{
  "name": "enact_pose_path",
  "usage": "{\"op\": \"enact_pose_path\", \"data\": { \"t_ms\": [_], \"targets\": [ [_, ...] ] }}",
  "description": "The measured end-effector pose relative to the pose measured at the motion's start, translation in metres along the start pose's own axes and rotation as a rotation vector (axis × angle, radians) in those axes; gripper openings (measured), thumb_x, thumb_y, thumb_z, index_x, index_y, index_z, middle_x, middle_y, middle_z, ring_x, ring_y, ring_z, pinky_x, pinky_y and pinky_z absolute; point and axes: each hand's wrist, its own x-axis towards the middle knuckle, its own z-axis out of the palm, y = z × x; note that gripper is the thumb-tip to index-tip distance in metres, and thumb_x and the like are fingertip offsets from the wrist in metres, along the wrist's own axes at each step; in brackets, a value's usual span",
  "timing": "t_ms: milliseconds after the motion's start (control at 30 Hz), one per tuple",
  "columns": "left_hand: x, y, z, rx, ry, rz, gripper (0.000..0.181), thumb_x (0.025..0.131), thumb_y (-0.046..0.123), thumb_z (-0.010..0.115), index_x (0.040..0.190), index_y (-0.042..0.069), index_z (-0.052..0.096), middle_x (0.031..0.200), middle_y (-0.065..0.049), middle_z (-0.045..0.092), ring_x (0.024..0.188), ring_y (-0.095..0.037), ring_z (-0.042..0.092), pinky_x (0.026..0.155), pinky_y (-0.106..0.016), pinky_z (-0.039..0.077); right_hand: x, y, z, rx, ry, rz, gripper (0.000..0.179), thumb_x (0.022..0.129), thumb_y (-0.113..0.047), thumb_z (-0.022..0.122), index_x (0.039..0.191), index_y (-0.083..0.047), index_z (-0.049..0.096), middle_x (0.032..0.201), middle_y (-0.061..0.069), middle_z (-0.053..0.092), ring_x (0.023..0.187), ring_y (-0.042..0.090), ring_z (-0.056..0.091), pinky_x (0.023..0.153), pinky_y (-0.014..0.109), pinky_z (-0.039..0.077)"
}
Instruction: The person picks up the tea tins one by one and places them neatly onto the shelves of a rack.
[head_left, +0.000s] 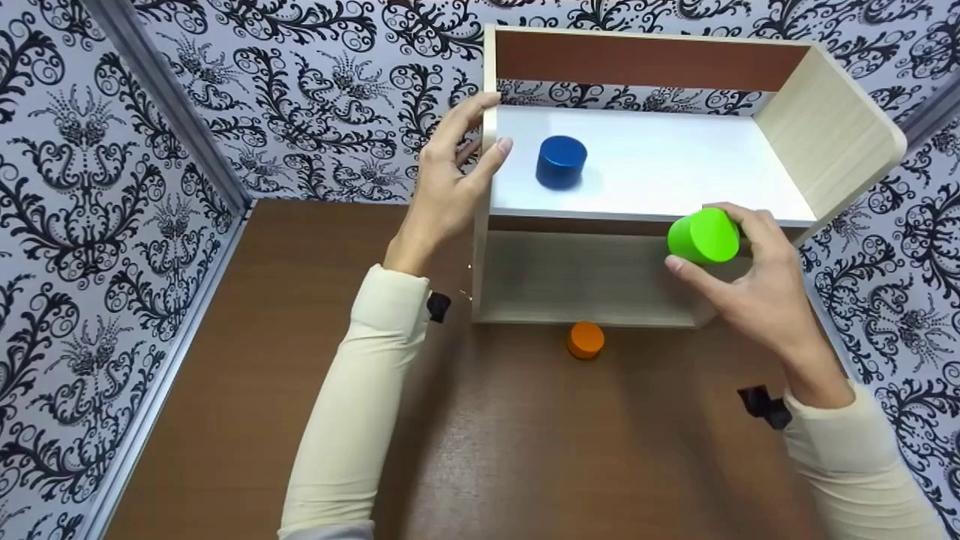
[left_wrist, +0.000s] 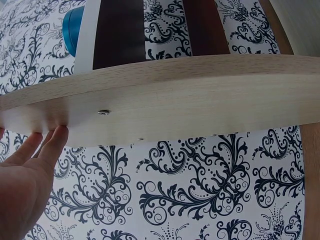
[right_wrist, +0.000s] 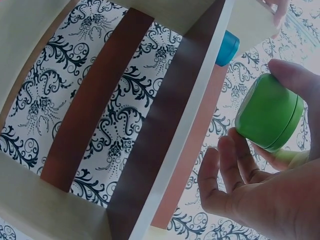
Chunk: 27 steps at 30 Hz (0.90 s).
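My right hand (head_left: 765, 292) pinches a lime-green cylindrical container (head_left: 703, 236) between thumb and fingers, tilted, in front of the shelf board's right front edge. In the right wrist view a seam runs round the green container (right_wrist: 269, 114) near one end. My left hand (head_left: 450, 176) holds the left side panel (head_left: 489, 180) of a small wooden shelf, thumb at its front edge. In the left wrist view, fingertips (left_wrist: 60, 135) press the panel's outer face. A blue cylindrical container (head_left: 561, 163) stands on the white upper board (head_left: 660, 157), near its left end.
An orange cylindrical container (head_left: 586, 340) stands on the brown tabletop (head_left: 480, 465), just in front of the shelf's lower compartment (head_left: 570, 277). The shelf's right side panel (head_left: 832, 135) rises beyond my right hand. Patterned walls (head_left: 315, 97) enclose the back and sides.
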Motion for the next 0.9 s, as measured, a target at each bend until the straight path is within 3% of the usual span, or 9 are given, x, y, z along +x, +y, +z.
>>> {"op": "enact_pose_path", "data": {
  "t_ms": [433,900],
  "targets": [
    [0.0,0.0,0.0,-0.012,-0.003,-0.003,0.05,0.098,0.013,0.067,0.145,0.006,0.051,0.151,-0.005,0.047,0.132,-0.015,0.048,0.112,-0.029,0.044,0.033,-0.002,-0.002,-0.006,-0.024,0.015,0.065,0.08,-0.015,0.088,0.137,-0.004,0.058,0.123,0.01,0.056,0.106,0.011,0.044,0.084,0.021,0.033],
    [0.0,0.0,-0.001,-0.004,0.0,-0.003,0.05,0.098,0.014,0.067,0.145,0.006,0.052,0.152,-0.006,0.047,0.132,-0.014,0.049,0.112,-0.028,0.044,0.064,-0.01,0.006,-0.001,-0.134,0.102,0.07,0.084,-0.032,0.085,0.141,-0.006,0.054,0.128,0.011,0.054,0.111,0.019,0.048,0.087,0.027,0.047]
  ]
}}
